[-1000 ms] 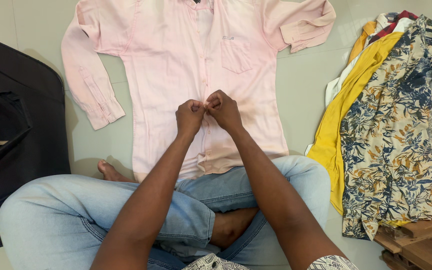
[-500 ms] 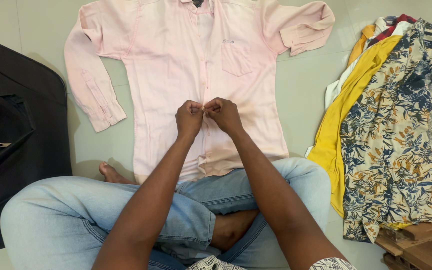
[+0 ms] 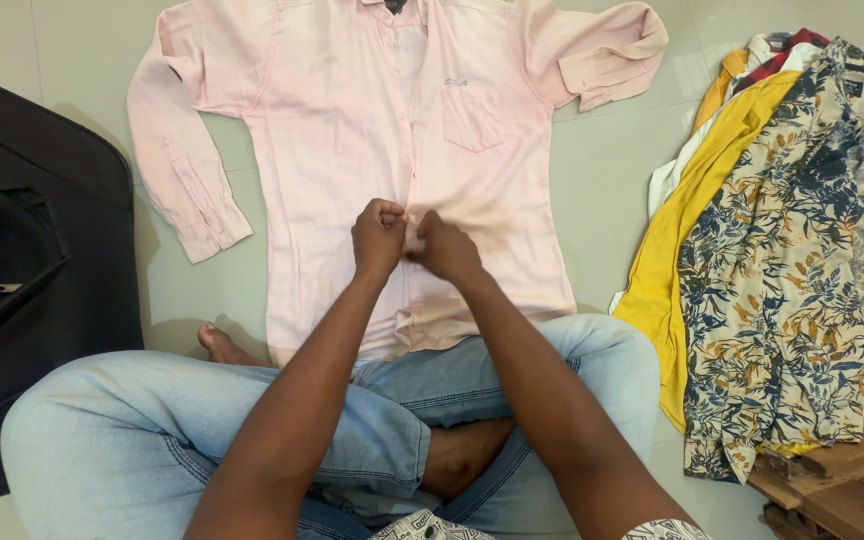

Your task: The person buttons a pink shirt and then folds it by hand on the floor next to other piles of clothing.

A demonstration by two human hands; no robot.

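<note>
A pale pink long-sleeved shirt (image 3: 352, 130) lies spread flat, front up, on the light tiled floor, its hem reaching my crossed legs in light blue jeans (image 3: 202, 420). My left hand (image 3: 379, 238) is closed in a pinch on the shirt's button strip at mid-height. Right beside it, my right hand (image 3: 445, 248) pinches the same strip, lower and flatter against the cloth. The fingertips of both hands meet over the placket and hide the button there.
A black bag (image 3: 22, 260) lies on the floor at the left. At the right is a pile of clothes: a yellow garment (image 3: 692, 220), a floral shirt (image 3: 792, 260) on top, others beneath. Wooden boards (image 3: 852, 470) show at the lower right corner.
My right hand has slid slightly down and flattened onto the shirt. The left hand has stayed in place on the placket.
</note>
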